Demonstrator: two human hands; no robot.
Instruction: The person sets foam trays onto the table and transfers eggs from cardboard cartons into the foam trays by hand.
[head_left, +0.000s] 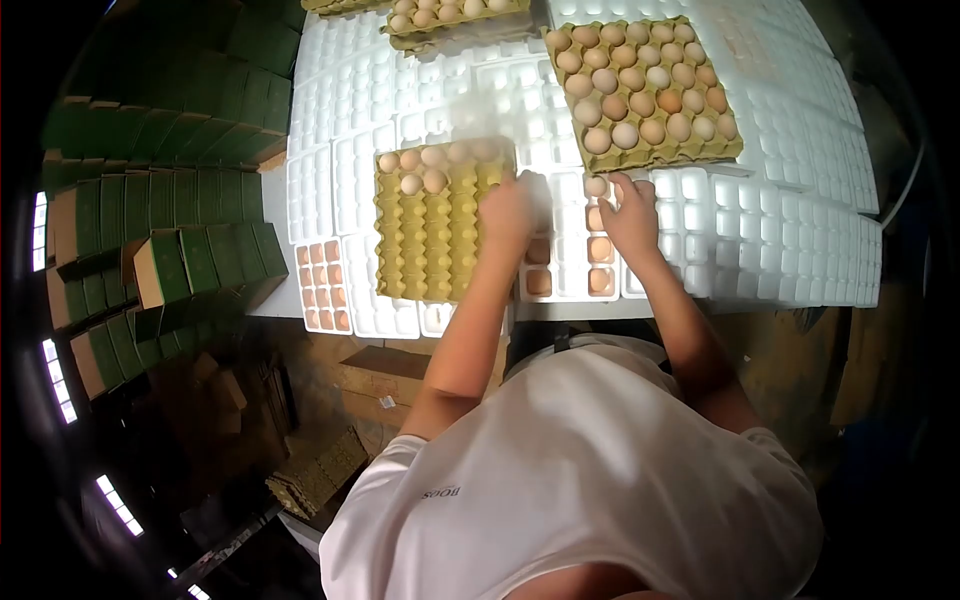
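Observation:
My right hand (632, 218) has its thumb and fingers around a pale egg (597, 187), at the top of a column in a white foam egg box (568, 285). Brown eggs (600, 249) sit in the cells below it. My left hand (508, 215) is curled over the right edge of a yellow-green egg tray (410, 245); its fingertips are blurred, and what they hold, if anything, is hidden. Several eggs (432, 156) remain at that tray's far end, and its nearer cups are bare.
A full egg tray (655, 155) lies at the back right, with stacked trays (440, 42) farther back. White foam boxes (790, 235) cover the table; one at left (322, 285) holds brown eggs. Green cartons (190, 262) stand left, and a cardboard box (375, 385) is below the table edge.

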